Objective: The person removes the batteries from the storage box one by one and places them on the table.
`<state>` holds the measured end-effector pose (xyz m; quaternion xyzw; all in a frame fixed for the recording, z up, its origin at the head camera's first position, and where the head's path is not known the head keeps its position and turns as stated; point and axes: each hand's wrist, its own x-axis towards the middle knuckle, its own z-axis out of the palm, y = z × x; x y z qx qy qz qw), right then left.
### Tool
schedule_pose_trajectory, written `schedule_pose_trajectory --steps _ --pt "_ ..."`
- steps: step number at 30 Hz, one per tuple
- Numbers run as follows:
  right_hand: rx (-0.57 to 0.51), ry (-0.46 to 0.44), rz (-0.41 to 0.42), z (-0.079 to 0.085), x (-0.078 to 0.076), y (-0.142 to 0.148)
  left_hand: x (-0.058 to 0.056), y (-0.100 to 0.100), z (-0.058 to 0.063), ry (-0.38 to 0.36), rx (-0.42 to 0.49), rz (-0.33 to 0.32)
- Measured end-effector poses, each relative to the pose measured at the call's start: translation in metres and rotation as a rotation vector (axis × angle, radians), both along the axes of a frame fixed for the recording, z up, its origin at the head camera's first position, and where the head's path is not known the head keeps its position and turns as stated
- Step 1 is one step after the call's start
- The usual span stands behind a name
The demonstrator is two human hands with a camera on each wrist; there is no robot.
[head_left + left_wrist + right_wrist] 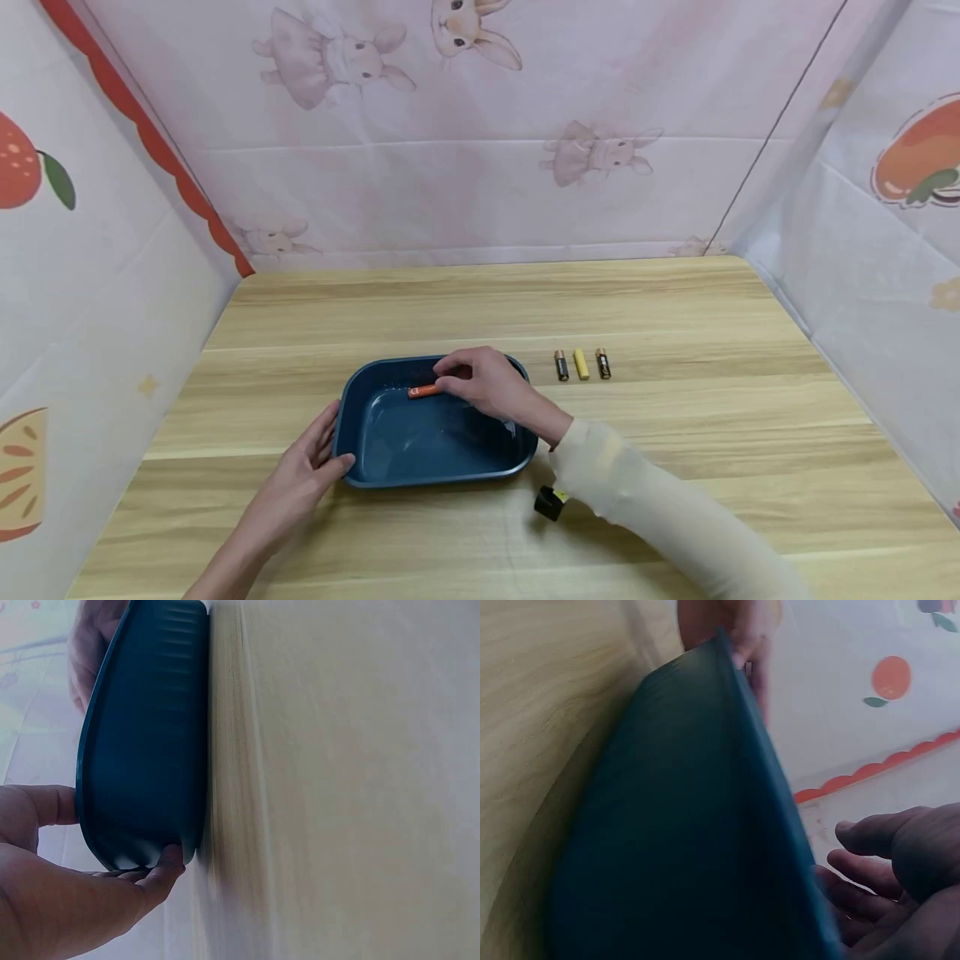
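Note:
A dark blue plastic basin (435, 482) sits on the wooden table. My left hand (303, 467) grips its left end, thumb over the rim and fingers along the outer wall; the left wrist view shows the fingers against that wall. An orange battery (422, 391) lies inside the basin near the back wall, its right end hidden by my right thumb. My right hand (491, 383) reaches over the basin's back right part. In the right wrist view, the right thumb (866, 834) and fingertips stand apart, with nothing visible between them.
Right of the basin, a black-and-copper battery (562, 365), a yellow battery (581, 364) and another black-and-copper battery (603, 363) lie in a row. A small black block (550, 503) shows beneath the right sleeve (645, 492). Printed cloth (480, 200) hangs behind the table (712, 450).

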<state>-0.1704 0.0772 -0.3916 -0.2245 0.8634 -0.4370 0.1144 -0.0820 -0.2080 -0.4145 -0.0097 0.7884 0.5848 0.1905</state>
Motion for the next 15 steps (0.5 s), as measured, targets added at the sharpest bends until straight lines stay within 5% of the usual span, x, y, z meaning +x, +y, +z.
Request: schedule_pose_trajectory --steps 15 --pt "0.153 -0.004 0.007 -0.022 -0.005 -0.028 0.001 -0.001 -0.001 0.001 -0.005 0.006"
